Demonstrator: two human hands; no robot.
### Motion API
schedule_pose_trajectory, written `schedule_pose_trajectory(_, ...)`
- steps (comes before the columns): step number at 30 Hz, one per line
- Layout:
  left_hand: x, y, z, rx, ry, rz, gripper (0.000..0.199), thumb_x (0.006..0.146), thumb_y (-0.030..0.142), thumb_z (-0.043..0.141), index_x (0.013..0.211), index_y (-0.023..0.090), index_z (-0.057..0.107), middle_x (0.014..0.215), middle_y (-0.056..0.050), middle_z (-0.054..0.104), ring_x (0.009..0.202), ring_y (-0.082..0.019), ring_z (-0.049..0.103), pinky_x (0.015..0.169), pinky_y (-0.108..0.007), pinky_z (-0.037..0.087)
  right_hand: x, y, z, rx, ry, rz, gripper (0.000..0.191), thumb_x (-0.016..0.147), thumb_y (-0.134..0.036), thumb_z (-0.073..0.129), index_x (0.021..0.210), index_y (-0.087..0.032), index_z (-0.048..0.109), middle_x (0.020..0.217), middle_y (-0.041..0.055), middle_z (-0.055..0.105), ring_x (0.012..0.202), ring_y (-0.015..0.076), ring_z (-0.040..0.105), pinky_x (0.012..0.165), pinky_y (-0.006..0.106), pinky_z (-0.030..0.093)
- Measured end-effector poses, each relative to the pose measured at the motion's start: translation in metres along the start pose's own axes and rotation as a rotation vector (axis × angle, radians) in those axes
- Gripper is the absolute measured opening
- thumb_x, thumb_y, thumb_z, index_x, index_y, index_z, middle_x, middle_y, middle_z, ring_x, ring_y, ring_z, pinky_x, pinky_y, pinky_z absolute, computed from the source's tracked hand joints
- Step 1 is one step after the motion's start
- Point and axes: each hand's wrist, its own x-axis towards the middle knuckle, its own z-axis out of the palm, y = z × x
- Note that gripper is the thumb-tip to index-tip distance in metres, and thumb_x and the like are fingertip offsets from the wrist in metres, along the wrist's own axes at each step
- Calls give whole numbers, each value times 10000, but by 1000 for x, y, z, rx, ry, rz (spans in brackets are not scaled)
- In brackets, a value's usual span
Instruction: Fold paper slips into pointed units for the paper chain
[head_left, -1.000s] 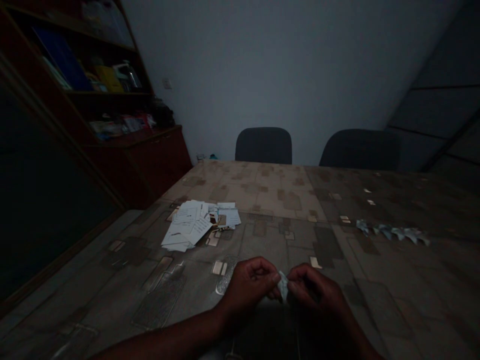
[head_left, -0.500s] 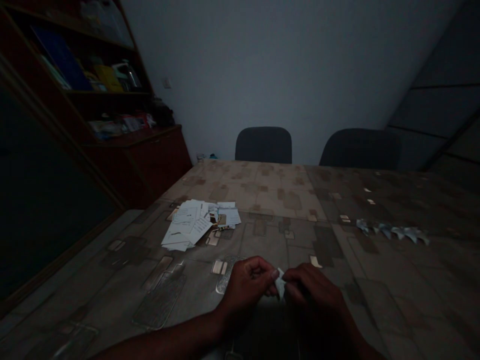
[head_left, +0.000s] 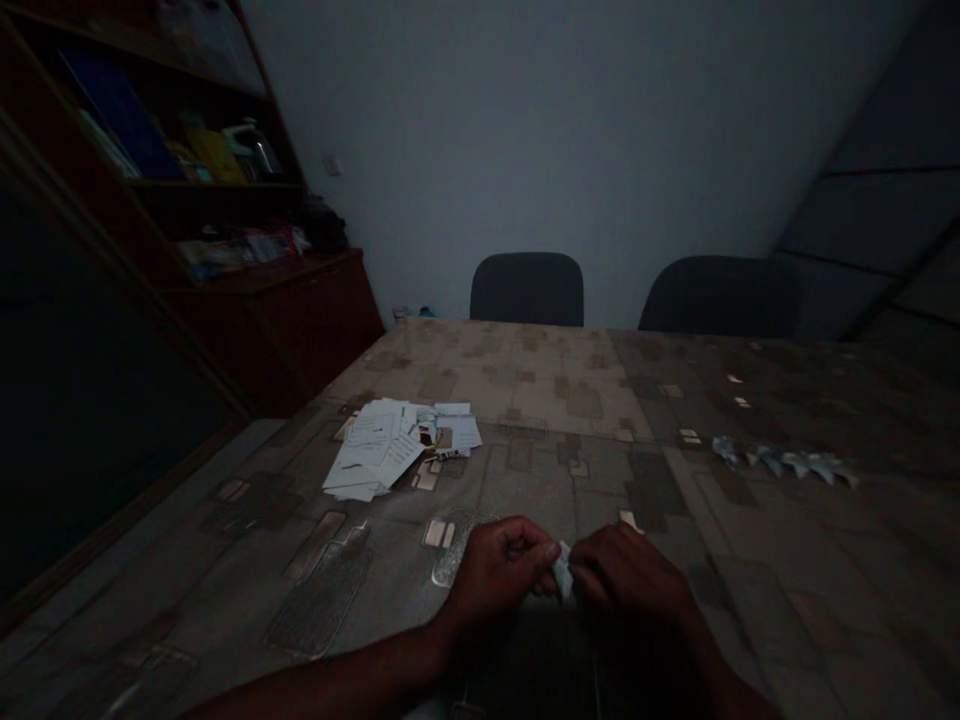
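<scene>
The person's two hands meet above the near side of the bench (head_left: 525,490). The left hand (head_left: 501,572) pinches a small pale piece of paper (head_left: 563,573) between thumb and forefinger; the right hand (head_left: 636,572), fingers bent and drawn together, grips its right edge. A loose pile of cards (head_left: 371,452) lies beyond the left hand, and a row of crumpled scraps (head_left: 786,463) farther off to the right. Two chairs (head_left: 526,290) stand across the bench.
</scene>
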Motion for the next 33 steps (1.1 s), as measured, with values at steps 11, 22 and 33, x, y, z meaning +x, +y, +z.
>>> schedule_pose_trajectory(11,4,2,1,-8,33,-60,301,720,411,695,644,131,615,502,-1,597,468,-107,532,499,-202,413,1,-3,-5,7,-46,61,218,914,-102,428,740,-189,527,685,4,569,633,142,520,644,265,387)
schedule_pose_trajectory(22,-1,4,3,46,11,-47,278,732,383,678,632,132,611,522,-6,603,494,-114,542,518,-208,408,6,-4,-1,-200,39,-97,324,916,-90,425,643,-184,570,594,19,557,591,164,449,640,299,290)
schedule_pose_trajectory(33,2,5,2,10,22,-100,318,686,432,707,623,134,616,507,-1,593,469,-108,522,492,-208,394,5,-5,-4,-107,42,-84,240,839,-56,426,655,-182,515,605,10,523,575,147,448,608,280,322)
